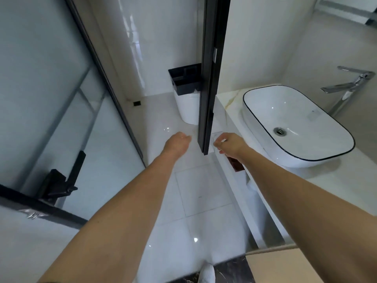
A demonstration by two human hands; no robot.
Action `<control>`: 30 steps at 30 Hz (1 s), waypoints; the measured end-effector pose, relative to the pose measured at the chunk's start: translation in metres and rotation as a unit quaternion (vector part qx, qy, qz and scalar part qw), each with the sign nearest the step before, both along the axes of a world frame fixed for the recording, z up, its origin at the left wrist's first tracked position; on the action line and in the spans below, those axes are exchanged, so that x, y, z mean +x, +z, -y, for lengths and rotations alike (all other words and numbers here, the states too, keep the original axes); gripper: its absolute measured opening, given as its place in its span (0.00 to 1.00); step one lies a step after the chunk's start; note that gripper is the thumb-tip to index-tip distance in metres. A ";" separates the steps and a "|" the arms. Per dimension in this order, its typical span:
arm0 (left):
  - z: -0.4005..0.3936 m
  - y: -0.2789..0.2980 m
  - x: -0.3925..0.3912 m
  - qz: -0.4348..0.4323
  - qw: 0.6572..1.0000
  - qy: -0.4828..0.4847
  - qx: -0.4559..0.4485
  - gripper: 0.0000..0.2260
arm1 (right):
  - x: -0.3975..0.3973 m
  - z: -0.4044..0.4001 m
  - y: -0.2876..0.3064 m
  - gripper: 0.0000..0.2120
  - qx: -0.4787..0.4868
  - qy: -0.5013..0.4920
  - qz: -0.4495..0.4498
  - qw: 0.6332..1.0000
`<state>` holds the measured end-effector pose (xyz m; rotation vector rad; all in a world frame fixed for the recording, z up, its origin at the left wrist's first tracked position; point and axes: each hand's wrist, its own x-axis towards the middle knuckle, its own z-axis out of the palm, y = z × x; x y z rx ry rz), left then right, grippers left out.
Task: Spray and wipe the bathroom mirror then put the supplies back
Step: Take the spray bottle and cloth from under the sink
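Both arms out low by the vanity; no spray bottle or cloth seen.

L hand [178, 140] hung over the floor w/ fingers loosely curled, holding nothing. R hand [228, 142] was at the worktop [230, 101] front edge, fingers pinching sth small & white, too small to identify. It sat just beside the black door frame [210, 78], prob. reaching for supplies kept below. Basin [295, 123] & tap [350, 84] were to the right; mirror barely in view, top right corner, if at all.
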<state>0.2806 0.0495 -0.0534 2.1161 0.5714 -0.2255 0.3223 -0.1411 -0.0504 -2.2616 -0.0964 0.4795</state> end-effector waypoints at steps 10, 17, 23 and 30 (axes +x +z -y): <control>-0.004 -0.074 0.057 -0.023 0.999 -0.022 -0.008 0.22 | 0.045 -0.015 -0.068 0.11 -0.023 -0.035 -0.011 0.999; -0.015 -0.164 0.100 -0.018 0.999 -0.037 -0.003 0.22 | 0.070 -0.040 -0.170 0.11 -0.032 -0.069 -0.018 0.997; -0.007 -0.279 0.134 -0.004 0.998 -0.065 0.002 0.21 | 0.092 -0.045 -0.287 0.12 -0.025 -0.088 0.005 0.996; 0.009 -0.412 0.159 0.025 0.996 -0.082 -0.014 0.20 | 0.117 -0.026 -0.413 0.12 -0.039 -0.115 0.037 0.992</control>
